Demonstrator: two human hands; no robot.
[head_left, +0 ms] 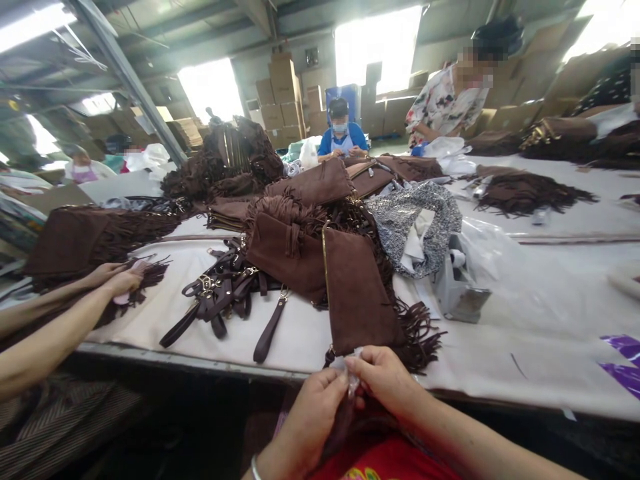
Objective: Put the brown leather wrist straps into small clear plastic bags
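Both hands meet at the table's front edge, pinching a clear plastic bag (351, 371) that hangs down between them. My left hand (313, 413) has its thumb and fingers pressed together on the plastic. My right hand (385, 373) grips the plastic close beside it, fingers curled. Just beyond lies a dark brown suede pouch (357, 293) with a gold zipper and a fringe spilling to the right. Left of it a single wrist strap (271, 328) with a metal clasp lies on the white cloth, near a heap of similar straps (220, 293).
More fringed brown pouches (287, 250) are piled behind. A grey speckled cloth (415, 220) and a tape dispenser (465, 287) stand right of them, beside clear plastic (520, 280). At left, a co-worker's hands (117, 280) work over brown fringe. Other people sit or stand across the table.
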